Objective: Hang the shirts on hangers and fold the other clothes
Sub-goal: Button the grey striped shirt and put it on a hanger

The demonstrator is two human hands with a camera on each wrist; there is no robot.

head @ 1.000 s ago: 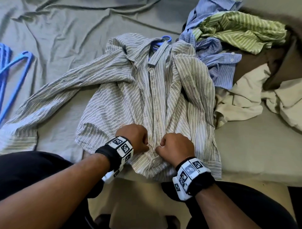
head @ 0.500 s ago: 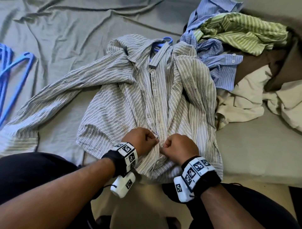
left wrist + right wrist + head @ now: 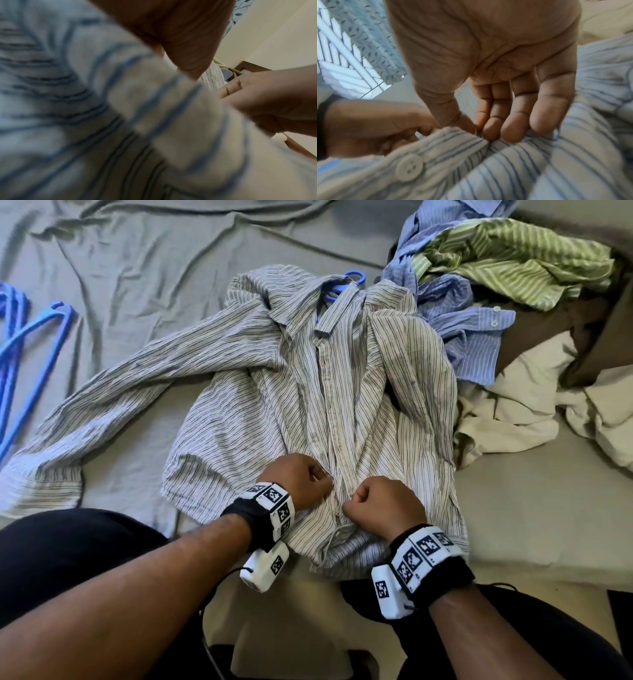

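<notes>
Buttoning the shirt (image 3: 308, 392) near its hem, with the garment flat on the bed (image 3: 513, 508) and a blue hanger (image 3: 354, 277) already inside the collar. Left hand (image 3: 298, 481) curled and pinching the placket edge; right hand (image 3: 383, 505) likewise curled, thumb and fingertips (image 3: 510, 132) clamped on the opposite edge. Both hands almost touching over the front opening.

To do it well, by judgement: keep the two edges level so button meets its own hole, not the one above or below. Hold the buttonhole side taut between thumb and forefinger, tip the button (image 3: 410, 167) on edge, then push through and flatten. Avoid dragging the hem toward the body, lest the shoulders slip off the hanger. Only a few fastenings probably needed to keep the shirt in place; whether the one being worked is already through, cannot tell, since the fingers cover it.

Against the frame a second earlier: both hands higher up the placket, farther from the hem, and drawn closer together. Left wrist camera block now hanging clear below the wrist band, where before it lay tucked against the shirt. Shirt body, outstretched sleeve, spare hangers (image 3: 30, 350) at the left and the pile (image 3: 513, 268) of unsorted clothes at the right all lying as before.
</notes>
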